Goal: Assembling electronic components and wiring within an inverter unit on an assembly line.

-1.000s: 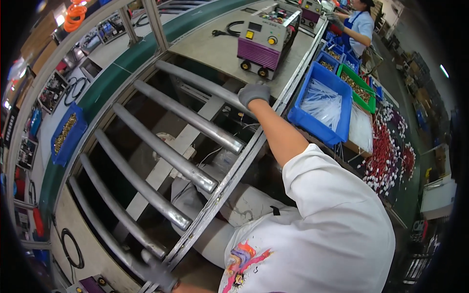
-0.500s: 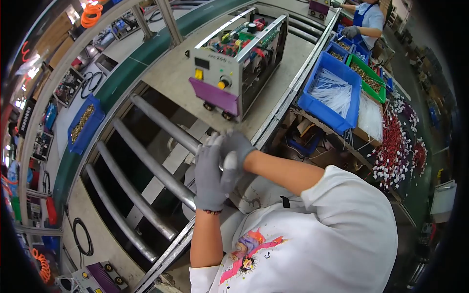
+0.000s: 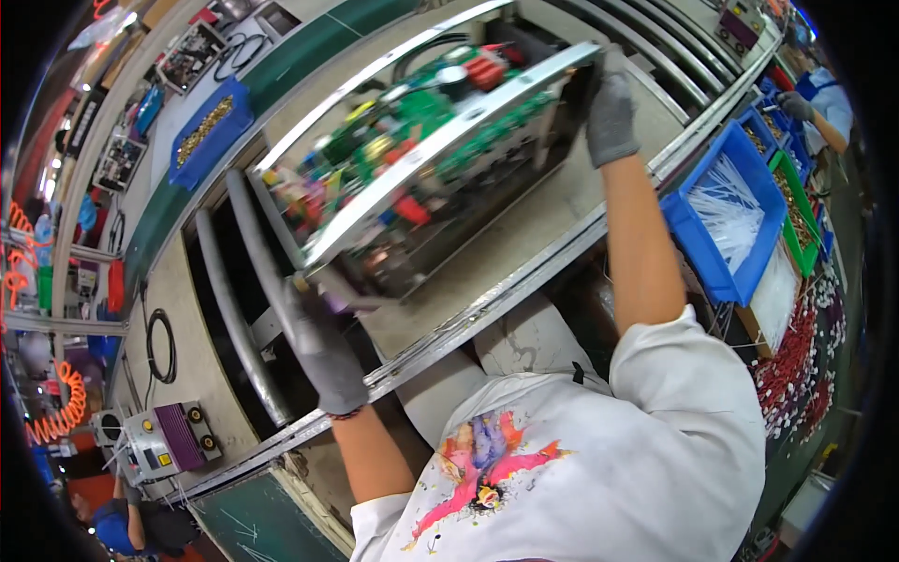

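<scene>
Conveyor (image 3: 562,215) below, left hand (image 3: 326,351) and right hand (image 3: 613,120) apparently clasp an open machine (image 3: 421,155) left and right, any lettering blurred.

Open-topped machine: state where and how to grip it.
Likely best by both ends of its metal frame, left hand and right hand from opposite ends: it is long, and the open top leaves circuit boards exposed.
</scene>
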Available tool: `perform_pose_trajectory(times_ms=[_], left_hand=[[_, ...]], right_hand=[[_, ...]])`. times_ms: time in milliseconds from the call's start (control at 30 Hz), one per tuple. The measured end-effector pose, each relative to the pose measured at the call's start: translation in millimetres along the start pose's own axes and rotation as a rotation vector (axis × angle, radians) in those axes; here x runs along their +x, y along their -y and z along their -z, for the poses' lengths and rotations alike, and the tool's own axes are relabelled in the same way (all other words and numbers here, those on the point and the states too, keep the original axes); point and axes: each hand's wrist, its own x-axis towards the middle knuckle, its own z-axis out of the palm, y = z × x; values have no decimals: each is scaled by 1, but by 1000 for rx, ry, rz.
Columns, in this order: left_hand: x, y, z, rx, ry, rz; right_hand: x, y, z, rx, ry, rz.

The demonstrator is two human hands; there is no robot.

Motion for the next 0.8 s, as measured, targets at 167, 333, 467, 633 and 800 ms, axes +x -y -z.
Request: perform_pose_trajectory(times_ms=[167,333,467,633,800], left_hand=[[-13,-17,19,464,-161,-82],[-23,-31,37,-1,-103,-102],[-33,-50,-1,-28,-310,-48],[-33,-41,55,-592,-315,178],[-48,-34,118,-2881,368,829]], right_hand=[[-54,117,-31,11,-231,541],[-81,178,7,481,112,-165],[-99,172,16,296,38,-158],[-92,157,63,122,349,50],[7,60,244,-853,467,41]])
